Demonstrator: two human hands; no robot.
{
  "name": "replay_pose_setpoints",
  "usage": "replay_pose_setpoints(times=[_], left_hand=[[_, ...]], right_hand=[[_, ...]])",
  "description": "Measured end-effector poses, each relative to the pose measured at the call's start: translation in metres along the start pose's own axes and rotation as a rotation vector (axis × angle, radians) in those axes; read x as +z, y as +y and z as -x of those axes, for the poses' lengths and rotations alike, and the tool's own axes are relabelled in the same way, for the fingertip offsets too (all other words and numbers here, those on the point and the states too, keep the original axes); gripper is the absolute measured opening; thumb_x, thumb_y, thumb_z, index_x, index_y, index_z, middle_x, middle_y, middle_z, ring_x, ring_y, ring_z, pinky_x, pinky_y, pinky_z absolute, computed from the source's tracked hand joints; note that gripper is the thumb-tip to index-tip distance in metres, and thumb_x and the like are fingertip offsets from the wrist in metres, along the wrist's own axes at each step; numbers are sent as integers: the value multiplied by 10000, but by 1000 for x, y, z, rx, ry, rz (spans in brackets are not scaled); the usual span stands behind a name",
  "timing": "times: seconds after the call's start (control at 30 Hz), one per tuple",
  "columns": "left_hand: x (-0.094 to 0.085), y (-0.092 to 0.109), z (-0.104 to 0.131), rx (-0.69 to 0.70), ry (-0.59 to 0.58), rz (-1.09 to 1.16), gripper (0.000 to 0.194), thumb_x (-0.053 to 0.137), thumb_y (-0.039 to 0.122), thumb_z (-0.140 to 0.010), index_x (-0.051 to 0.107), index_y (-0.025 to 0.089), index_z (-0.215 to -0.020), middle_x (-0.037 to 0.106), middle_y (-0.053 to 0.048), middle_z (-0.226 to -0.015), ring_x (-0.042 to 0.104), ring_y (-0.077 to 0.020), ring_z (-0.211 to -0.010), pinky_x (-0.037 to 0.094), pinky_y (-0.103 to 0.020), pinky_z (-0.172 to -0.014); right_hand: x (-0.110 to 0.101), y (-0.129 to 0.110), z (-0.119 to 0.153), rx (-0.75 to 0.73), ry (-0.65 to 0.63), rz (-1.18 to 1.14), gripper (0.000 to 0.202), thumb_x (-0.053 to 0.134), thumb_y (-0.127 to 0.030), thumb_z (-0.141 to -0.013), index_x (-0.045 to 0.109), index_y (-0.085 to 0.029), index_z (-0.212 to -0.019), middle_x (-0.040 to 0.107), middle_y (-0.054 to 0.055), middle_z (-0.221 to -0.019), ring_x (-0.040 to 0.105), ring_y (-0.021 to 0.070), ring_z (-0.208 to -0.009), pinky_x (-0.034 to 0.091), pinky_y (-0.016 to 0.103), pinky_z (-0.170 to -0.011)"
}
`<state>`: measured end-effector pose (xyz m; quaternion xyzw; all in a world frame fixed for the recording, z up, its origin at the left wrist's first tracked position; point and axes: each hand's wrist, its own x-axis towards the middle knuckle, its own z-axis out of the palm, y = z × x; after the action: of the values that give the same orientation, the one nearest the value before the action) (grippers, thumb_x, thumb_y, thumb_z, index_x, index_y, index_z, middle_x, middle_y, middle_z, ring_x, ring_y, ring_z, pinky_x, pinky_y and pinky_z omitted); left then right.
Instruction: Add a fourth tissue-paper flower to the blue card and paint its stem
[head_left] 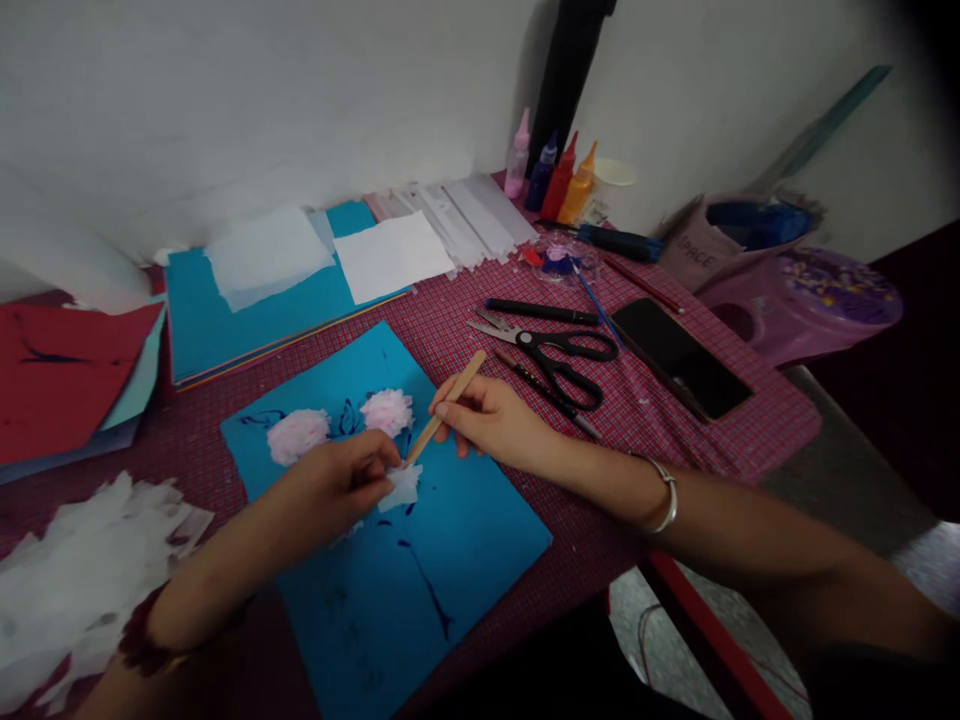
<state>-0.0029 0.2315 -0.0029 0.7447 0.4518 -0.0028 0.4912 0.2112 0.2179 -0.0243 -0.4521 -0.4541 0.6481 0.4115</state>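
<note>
A blue sheet of paper [480, 540] lies before me with dark painted strokes and two fluffy pale pink paper flowers, one at the left [298, 436] and one at the right [387, 412]. My right hand [480, 415] grips a wooden craft stick [454, 395] between thumb and fingers, its lower end down at a small white paper piece [403, 486]. My left hand [367, 470] pinches the edge of that piece just over the sheet. Part of a further pale patch is hidden below my left hand.
Torn white paper pieces [82, 560] heap at the left. Scissors [559, 345], a black marker [544, 312] and a phone [679, 358] lie at the right. Paint bottles [559, 185] stand by the wall. More blue paper [247, 330] and red paper [67, 380] lie behind and left.
</note>
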Motion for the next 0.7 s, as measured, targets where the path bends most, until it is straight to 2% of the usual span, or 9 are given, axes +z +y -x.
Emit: replay_pose_setpoints(times=[0.17,0.27,0.47,0.57,0.63,0.7], left_hand=[[1,-1,-3,-14,7,-22,69,522,290,-774,507,223,-769,417,85,-544,414,-108,-476,276,-223,-471],[2,-3,-3,10,23,-25,72,521,279,-783,498,221,-747,413,82,-551,401,-107,-489,275,-223,-476],[3,-7,-3,52,11,-20,68,511,268,-809,502,218,-764,429,76,-579,402,-106,-516,305,-221,-489],[4,-8,-4,64,31,-27,64,528,268,-801,513,218,-765,430,75,-566,398,-102,-505,294,-220,-480],[2,-7,-4,66,85,-39,87,565,297,-782,531,220,-761,412,75,-552,395,-103,-498,287,-224,-474],[-2,-5,-2,58,209,-42,136,602,351,-763,557,223,-780,397,73,-551,390,-105,-496,282,-228,-467]], right_hand=[[-2,1,5,-115,73,-41,52,527,-213,-840,505,-181,-805,582,-54,-579,470,53,-396,386,151,-366],[0,0,13,-214,22,-17,80,524,-260,-840,505,-188,-810,568,-42,-598,488,69,-445,397,174,-405],[3,2,21,-477,-77,463,80,485,-219,-859,546,-192,-814,588,-4,-701,543,107,-593,428,246,-568],[2,4,20,-566,-89,583,98,483,-211,-875,543,-198,-798,641,14,-773,583,119,-659,439,262,-639],[2,4,20,-575,-108,625,109,481,-218,-887,545,-199,-800,659,21,-810,587,117,-656,440,257,-632],[3,2,22,-579,-148,661,118,469,-209,-899,551,-194,-815,669,30,-847,596,116,-672,448,248,-633]])
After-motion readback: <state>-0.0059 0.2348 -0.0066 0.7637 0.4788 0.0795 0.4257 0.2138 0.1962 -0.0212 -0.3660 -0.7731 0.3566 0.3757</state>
